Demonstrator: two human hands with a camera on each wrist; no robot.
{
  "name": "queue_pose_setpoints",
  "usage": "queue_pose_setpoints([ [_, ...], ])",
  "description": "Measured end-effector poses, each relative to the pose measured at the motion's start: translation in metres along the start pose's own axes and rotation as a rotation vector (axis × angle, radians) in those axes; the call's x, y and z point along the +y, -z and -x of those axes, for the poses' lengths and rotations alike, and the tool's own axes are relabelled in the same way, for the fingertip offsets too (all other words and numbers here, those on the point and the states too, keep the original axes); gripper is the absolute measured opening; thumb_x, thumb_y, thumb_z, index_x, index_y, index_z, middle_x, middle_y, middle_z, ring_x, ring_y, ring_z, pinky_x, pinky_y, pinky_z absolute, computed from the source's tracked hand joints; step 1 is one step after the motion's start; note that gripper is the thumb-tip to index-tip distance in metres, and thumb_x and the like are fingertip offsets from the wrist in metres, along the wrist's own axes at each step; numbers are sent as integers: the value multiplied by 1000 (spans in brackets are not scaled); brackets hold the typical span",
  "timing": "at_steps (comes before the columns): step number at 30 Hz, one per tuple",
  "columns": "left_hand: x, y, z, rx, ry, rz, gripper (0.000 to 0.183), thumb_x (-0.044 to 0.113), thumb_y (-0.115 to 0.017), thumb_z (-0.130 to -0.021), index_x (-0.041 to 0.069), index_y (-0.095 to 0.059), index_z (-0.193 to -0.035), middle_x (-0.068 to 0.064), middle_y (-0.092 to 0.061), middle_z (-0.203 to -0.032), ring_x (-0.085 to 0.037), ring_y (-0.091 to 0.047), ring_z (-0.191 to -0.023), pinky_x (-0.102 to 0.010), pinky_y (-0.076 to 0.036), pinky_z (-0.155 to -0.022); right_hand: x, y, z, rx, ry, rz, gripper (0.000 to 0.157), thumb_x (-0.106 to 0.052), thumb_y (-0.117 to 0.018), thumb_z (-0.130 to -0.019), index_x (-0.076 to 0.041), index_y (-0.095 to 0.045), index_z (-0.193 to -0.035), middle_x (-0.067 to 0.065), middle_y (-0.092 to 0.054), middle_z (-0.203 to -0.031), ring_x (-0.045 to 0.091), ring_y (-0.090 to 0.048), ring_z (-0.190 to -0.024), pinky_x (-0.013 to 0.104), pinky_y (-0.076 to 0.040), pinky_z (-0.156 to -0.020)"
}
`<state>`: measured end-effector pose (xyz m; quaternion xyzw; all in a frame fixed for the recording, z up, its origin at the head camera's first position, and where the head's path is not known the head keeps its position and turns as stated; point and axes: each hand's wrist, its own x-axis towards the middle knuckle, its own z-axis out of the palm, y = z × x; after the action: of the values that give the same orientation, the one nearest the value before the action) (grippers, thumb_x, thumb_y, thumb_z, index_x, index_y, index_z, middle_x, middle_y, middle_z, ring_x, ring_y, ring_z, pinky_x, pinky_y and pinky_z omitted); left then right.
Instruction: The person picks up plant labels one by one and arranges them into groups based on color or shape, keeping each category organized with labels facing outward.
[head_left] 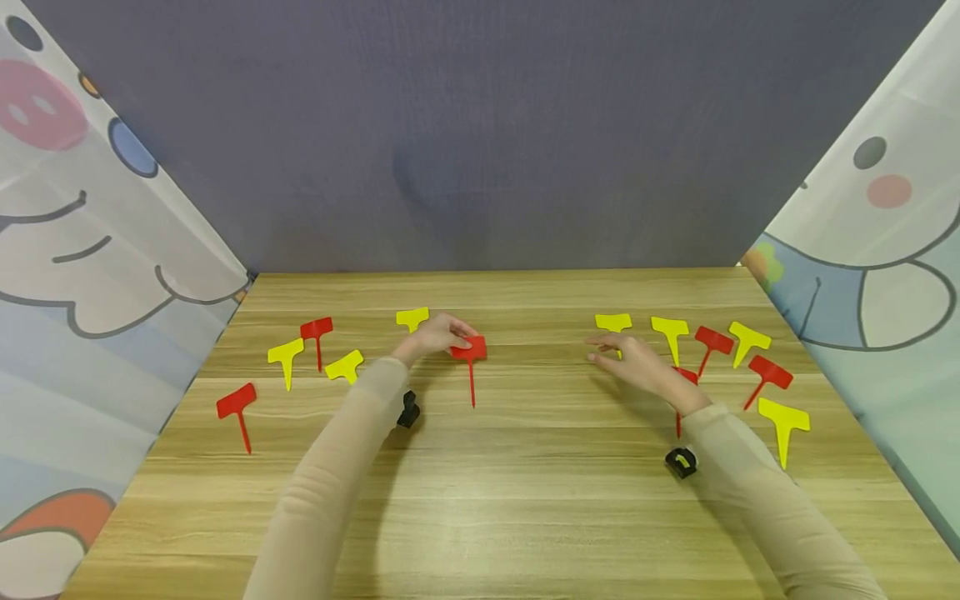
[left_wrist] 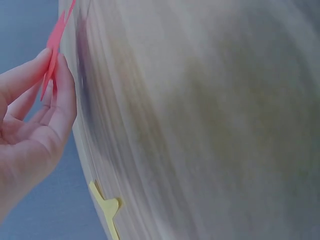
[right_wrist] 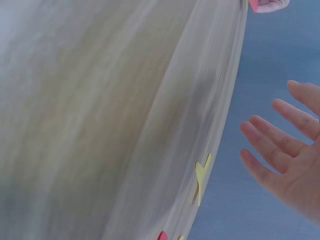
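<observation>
In the head view my left hand (head_left: 437,335) pinches a red T-shaped plant label (head_left: 475,348) by its wide head, with the thin stem pointing toward me. The left wrist view shows the red plant label (left_wrist: 54,47) edge-on between thumb and fingers. Partly behind this hand lies a yellow plant label (head_left: 412,317). My right hand (head_left: 636,360) holds nothing; its fingers are spread and fairly straight in the right wrist view. Just beyond it lies another yellow plant label (head_left: 613,321), partly covered by the fingers. Under the right wrist is a red plant label (head_left: 678,417), also partly covered.
Several red and yellow labels lie at the left, among them a red one (head_left: 237,402), and several more at the right, including a yellow one (head_left: 783,417). Small black objects (head_left: 408,410) appear by each forearm. A grey panel (head_left: 480,167) stands behind the wooden table (head_left: 480,500).
</observation>
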<state>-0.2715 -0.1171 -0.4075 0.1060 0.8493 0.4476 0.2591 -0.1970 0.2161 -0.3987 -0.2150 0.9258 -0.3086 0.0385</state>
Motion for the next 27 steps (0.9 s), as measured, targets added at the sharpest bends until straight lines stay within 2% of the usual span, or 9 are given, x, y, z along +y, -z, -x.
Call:
queue_pose_setpoints([
  [6, -6, -4, -9, 13, 7, -26, 27, -1, -60, -81, 2, -62, -108, -14, -60, -106, -19, -58, -78, -28, -51, -66, -2, 0, 0, -6, -12, -3, 39, -23, -53, -89, 2, -53, -119, 22, -50, -122, 36, -52, -102, 51, -41, -86],
  [7, -10, -3, -12, 6, -25, -19, 25, 0, -62, -79, 3, -64, -104, -13, -61, -102, -18, -58, -76, -27, -51, -63, -2, 0, 0, -6, -15, -5, 39, -24, -53, -89, 2, -53, -119, 22, -50, -122, 36, -52, -103, 51, -41, -86],
  [13, -11, -7, -15, 35, -47, -74, 22, 1, -62, -80, 3, -65, -101, -12, -61, -106, -23, -55, -95, -30, -48, -79, -2, 1, -1, -16, -23, -10, 40, -24, -52, -89, 2, -52, -120, 22, -49, -123, 35, -52, -103, 50, -41, -87],
  [14, -7, -8, -12, 52, -19, -95, 23, 0, -60, -81, 2, -64, -104, -13, -60, -110, -24, -53, -101, -32, -46, -83, -2, 1, -1, -19, -25, -13, 40, -24, -53, -89, 2, -52, -120, 22, -49, -123, 35, -52, -104, 50, -41, -87],
  [15, -6, -9, -11, 62, -19, -105, 23, 1, -60, -82, 1, -64, -104, -13, -59, -110, -25, -53, -102, -32, -46, -84, -2, 1, -1, -21, -28, -16, 40, -24, -53, -89, 1, -52, -120, 21, -49, -123, 35, -52, -104, 50, -41, -87],
  [22, -2, -16, -8, 114, -71, -195, 21, 0, -61, -80, -2, -65, -101, -14, -62, -102, -23, -56, -94, -26, -49, -77, -2, 1, -3, -18, -17, -17, 40, -23, -53, -89, 3, -52, -120, 23, -48, -123, 35, -53, -103, 49, -42, -87],
  [27, 0, -19, -7, 134, -84, -260, 21, -2, -61, -80, -2, -65, -100, -14, -63, -100, -22, -57, -93, -28, -48, -79, -2, 1, -2, -26, -20, -15, 40, -23, -53, -89, 2, -52, -120, 22, -48, -124, 34, -53, -102, 49, -43, -86],
])
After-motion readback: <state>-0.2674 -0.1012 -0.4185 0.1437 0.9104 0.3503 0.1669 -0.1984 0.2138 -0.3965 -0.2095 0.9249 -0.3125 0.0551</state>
